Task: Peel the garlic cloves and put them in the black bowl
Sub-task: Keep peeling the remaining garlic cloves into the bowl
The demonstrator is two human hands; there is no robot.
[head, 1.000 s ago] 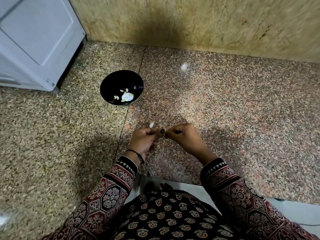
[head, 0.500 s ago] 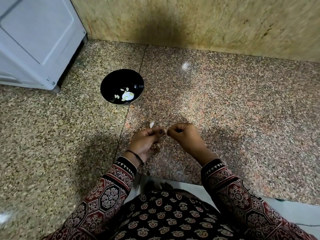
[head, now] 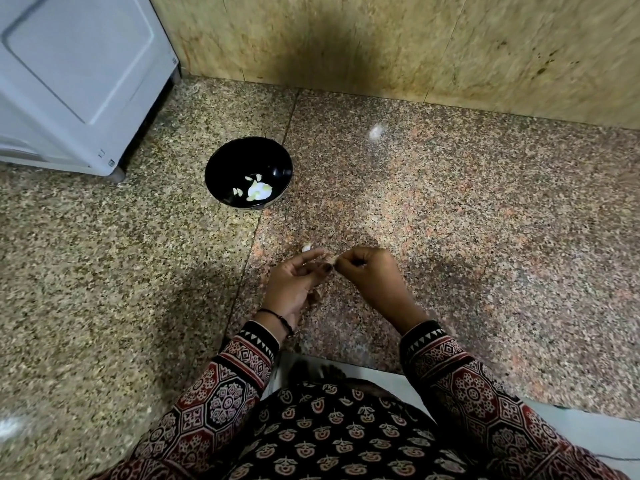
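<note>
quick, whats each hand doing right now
left hand: pinches a small garlic clove.
right hand: fingers curled, pinches the same garlic clove from the other side.

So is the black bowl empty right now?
No, a few pale garlic pieces lie in the bottom of the black bowl.

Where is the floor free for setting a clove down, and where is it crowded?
Free: the floor between bowl and wall, all of it right of the right hand, and the stretch left of the left hand below the white appliance. Crowded: where both hands pinch a clove, with a white piece beside the left fingertips.
</note>
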